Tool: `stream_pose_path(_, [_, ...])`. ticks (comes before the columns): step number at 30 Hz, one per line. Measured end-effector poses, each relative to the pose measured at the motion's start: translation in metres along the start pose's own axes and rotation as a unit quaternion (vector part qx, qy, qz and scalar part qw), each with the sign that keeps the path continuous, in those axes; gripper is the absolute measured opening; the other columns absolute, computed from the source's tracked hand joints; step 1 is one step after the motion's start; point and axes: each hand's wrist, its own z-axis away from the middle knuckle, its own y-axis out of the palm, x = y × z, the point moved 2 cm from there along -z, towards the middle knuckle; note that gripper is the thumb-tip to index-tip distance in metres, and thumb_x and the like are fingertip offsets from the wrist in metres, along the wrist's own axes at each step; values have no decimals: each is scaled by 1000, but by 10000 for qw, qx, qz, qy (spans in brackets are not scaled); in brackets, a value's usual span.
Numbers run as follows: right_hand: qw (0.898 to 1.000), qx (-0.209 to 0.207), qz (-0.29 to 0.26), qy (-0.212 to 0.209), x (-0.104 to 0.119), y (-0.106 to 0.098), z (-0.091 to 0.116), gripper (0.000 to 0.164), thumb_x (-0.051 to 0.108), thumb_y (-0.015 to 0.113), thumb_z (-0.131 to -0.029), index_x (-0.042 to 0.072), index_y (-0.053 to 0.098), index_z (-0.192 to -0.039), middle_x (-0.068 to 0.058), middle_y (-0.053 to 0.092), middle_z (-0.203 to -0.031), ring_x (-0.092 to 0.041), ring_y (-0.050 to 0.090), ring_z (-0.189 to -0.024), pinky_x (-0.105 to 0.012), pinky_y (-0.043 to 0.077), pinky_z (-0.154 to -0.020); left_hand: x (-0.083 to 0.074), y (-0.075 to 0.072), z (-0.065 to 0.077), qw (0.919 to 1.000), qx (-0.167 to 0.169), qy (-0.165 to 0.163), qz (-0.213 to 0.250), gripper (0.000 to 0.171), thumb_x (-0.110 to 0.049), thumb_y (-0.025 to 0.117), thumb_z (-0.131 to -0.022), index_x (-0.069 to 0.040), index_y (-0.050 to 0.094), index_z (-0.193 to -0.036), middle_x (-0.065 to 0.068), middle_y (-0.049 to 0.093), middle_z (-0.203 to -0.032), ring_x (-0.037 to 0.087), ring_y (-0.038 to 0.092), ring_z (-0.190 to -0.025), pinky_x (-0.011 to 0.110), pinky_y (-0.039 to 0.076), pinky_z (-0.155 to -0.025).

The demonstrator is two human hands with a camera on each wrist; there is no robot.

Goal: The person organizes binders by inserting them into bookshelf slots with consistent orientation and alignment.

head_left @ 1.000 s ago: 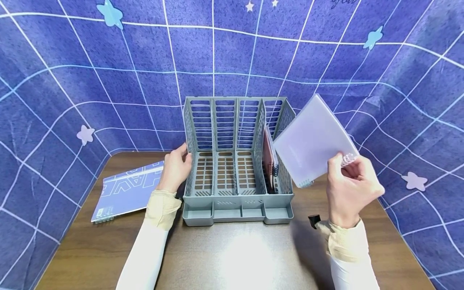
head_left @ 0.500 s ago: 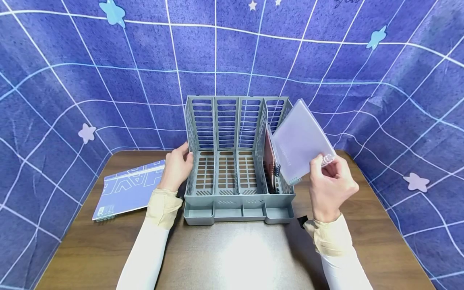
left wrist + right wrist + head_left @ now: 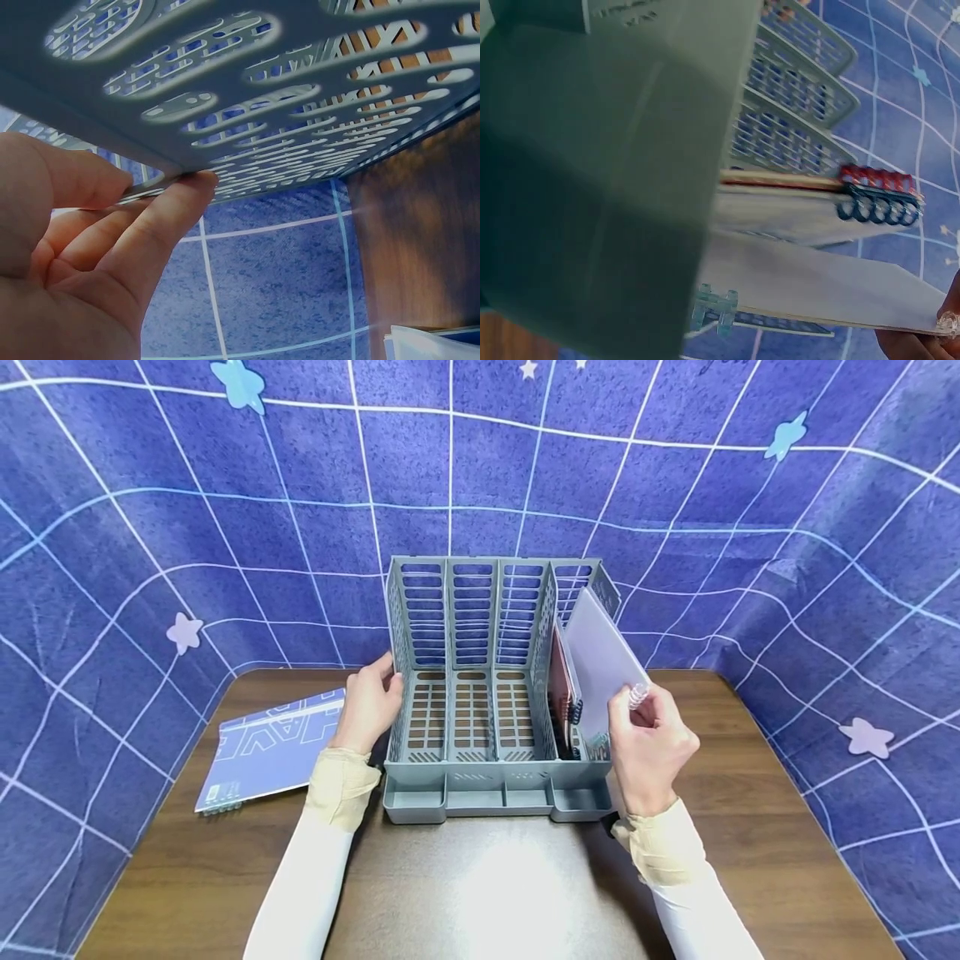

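A grey-green file organizer (image 3: pixel 480 772) with upright slotted dividers stands on the table. My left hand (image 3: pixel 369 703) pinches its left side wall; in the left wrist view the thumb and fingers (image 3: pixel 161 217) close on the wall's edge. My right hand (image 3: pixel 651 739) pinches a pale spiral notebook (image 3: pixel 600 656) by the rings at its upper corner. That notebook is tilted, its lower end inside the rightmost compartment. Beside it in the same compartment stand a reddish-brown notebook (image 3: pixel 558 681) and another with dark rings (image 3: pixel 877 208).
A blue-purple spiral notebook (image 3: pixel 273 745) with white lettering lies on the wooden table (image 3: pixel 757 827), left of the organizer. Small open trays (image 3: pixel 581 800) line the organizer's front. A blue gridded cloth (image 3: pixel 480 460) hangs behind and around.
My right hand has moved left with the pale notebook, bringing it from beside the organizer down into the rightmost compartment. The left hand stays on the organizer's side wall.
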Motion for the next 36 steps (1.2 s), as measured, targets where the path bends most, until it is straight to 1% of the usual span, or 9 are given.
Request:
stream_pose_path(3, [9999,141,10,-19,5,2,4,6,3,68,-83,-2,72,-86,-10,73,-73,-18,68,-60,-11,50,-61,0,0,0,10000,4,-11,20,34,-17,57,-95,-19,65,-128,8,74,-99,26,65,-76,49,53,-71])
stream_pose_path(6, [9996,265,95,-4,3,6,8,6,1,67,-83,-2,71,-86,-11,73,-73,-20,68,-59,-11,49,-60,0,0,1,10000,24,-17,51,35,-17,56,-96,-19,64,-130,9,74,-100,26,65,-76,50,53,-71])
stream_pose_path(9, [9990,407,169,-53,-9,11,14,5,-1,67,-83,-2,70,-87,-11,73,-73,-19,66,-58,-18,50,-57,-1,-1,0,10000,19,24,59,34,-16,56,-96,-18,65,-129,9,74,-99,27,65,-75,50,53,-70])
stream_pose_path(13, [9978,617,181,-158,-32,20,23,6,4,68,-85,1,71,-90,-7,73,-73,-15,66,-59,-25,52,-55,-2,-1,1,10000,-21,48,11,32,-16,57,-95,-18,65,-126,9,74,-98,27,65,-74,50,52,-70])
stream_pose_path(17, [9965,810,86,-213,-44,24,30,8,8,68,-86,5,72,-92,-1,74,-75,-12,66,-59,-21,51,-55,-1,-1,1,10000,-25,42,-4,32,-16,57,-95,-19,65,-126,9,74,-100,28,64,-75,51,52,-71])
stream_pose_path(27, [9935,1128,89,-121,-46,26,39,14,12,64,-88,8,74,-97,0,73,-74,-10,67,-62,-27,51,-52,-1,0,1,10000,-5,43,21,32,-17,57,-95,-19,65,-126,8,74,-101,26,63,-71,49,51,-69])
stream_pose_path(30, [9925,1222,15,-71,-46,27,40,14,10,64,-87,8,74,-97,-1,74,-75,-10,68,-63,-34,52,-52,-1,0,1,10000,3,49,31,34,-16,57,-95,-19,65,-128,8,74,-102,26,64,-74,49,52,-71])
stream_pose_path(33, [9900,1411,39,-73,-47,27,41,15,10,64,-85,8,73,-96,-2,74,-76,-10,69,-65,-36,53,-52,-1,-1,0,10000,5,46,36,37,-16,58,-95,-20,64,-131,8,74,-104,27,66,-78,50,52,-74])
stream_pose_path(36, [9864,1643,84,-61,-47,27,41,15,9,64,-83,7,72,-96,-3,74,-77,-9,69,-65,-33,54,-53,-1,-1,0,10000,-3,41,25,37,-16,58,-95,-20,64,-131,9,73,-105,28,66,-79,51,52,-74])
